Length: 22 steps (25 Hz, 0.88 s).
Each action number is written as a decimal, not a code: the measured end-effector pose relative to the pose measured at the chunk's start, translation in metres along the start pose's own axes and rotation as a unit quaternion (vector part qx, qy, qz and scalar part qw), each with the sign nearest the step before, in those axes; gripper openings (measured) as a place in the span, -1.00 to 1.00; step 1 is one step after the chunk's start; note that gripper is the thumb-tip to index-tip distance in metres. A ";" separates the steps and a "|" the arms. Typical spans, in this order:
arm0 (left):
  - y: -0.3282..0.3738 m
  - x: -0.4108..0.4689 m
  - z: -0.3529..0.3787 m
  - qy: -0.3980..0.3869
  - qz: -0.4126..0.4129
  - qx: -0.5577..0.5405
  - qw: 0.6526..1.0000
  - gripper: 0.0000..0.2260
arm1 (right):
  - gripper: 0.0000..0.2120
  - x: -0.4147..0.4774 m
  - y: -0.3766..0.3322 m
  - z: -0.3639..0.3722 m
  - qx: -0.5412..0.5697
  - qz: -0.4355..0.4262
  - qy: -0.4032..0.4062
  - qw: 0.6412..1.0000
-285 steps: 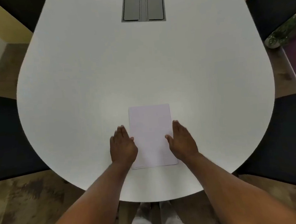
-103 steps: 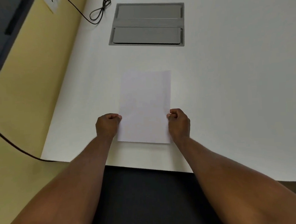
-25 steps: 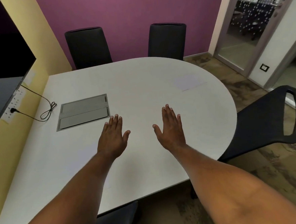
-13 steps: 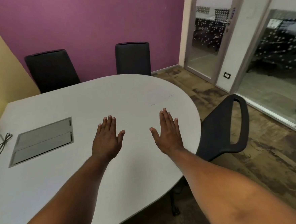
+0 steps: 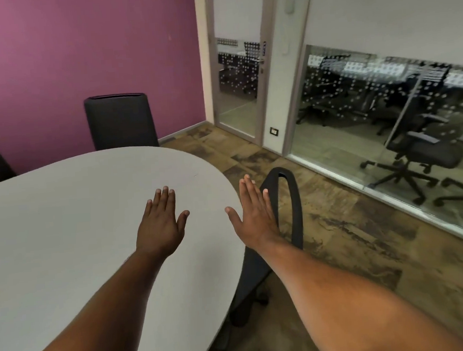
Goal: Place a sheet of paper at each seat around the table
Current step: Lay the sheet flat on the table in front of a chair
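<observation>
View has swung right since the earlier frame. Left hand and right hand hover over the counter, fingers released, empty. Fetch a sheet; align it squarely before each chair.

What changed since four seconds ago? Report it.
Both hands let go of the sheet of paper. The left hand and right hand now hover open and empty, and the view has swung right to the table end. Chairs stayed put.
</observation>
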<state>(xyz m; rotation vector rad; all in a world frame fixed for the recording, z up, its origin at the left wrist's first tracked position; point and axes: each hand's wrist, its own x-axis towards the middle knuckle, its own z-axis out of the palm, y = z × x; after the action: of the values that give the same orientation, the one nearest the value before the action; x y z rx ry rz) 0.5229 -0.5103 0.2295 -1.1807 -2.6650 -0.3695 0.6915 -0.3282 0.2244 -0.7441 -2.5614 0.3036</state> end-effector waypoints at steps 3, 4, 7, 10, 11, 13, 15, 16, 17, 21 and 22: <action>0.034 0.039 0.016 -0.009 0.026 -0.009 1.000 -0.32 | -0.27 0.028 0.033 -0.006 -0.003 0.013 0.010 1.000; 0.043 0.055 0.022 -0.008 0.032 -0.010 0.999 -0.31 | -0.27 0.041 0.043 -0.008 -0.006 0.013 0.014 1.000; 0.064 0.103 0.041 0.002 0.035 -0.016 0.999 -0.30 | -0.27 0.082 0.073 -0.012 -0.020 0.005 0.023 1.000; 0.083 0.148 0.056 0.002 0.024 -0.025 0.999 -0.28 | -0.27 0.120 0.105 -0.016 -0.030 -0.004 0.019 0.999; 0.090 0.160 0.061 0.003 0.023 -0.026 0.999 -0.28 | -0.27 0.132 0.117 -0.018 -0.038 -0.004 0.021 0.999; 0.107 0.183 0.067 0.002 0.027 -0.029 0.999 -0.27 | -0.26 0.152 0.141 -0.022 -0.049 0.001 0.021 0.999; 0.122 0.200 0.070 -0.006 0.036 -0.025 0.999 -0.26 | -0.26 0.167 0.160 -0.024 -0.053 0.007 0.017 0.998; 0.128 0.206 0.072 -0.007 0.039 -0.022 0.999 -0.26 | -0.25 0.174 0.168 -0.024 -0.056 0.008 0.015 0.998; 0.133 0.214 0.075 -0.007 0.040 -0.020 0.999 -0.25 | -0.25 0.182 0.177 -0.022 -0.059 0.008 0.014 0.998; 0.143 0.247 0.089 -0.010 0.024 -0.013 1.000 -0.25 | -0.24 0.222 0.209 -0.011 -0.055 0.005 0.004 0.998; 0.143 0.255 0.094 -0.011 0.016 -0.010 1.000 -0.25 | -0.24 0.233 0.217 -0.006 -0.049 0.002 0.002 0.999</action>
<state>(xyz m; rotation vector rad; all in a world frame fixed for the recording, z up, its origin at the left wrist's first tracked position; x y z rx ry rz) 0.4538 -0.2112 0.2331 -1.2388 -2.6626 -0.3814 0.6175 -0.0193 0.2424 -0.7835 -2.5866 0.1786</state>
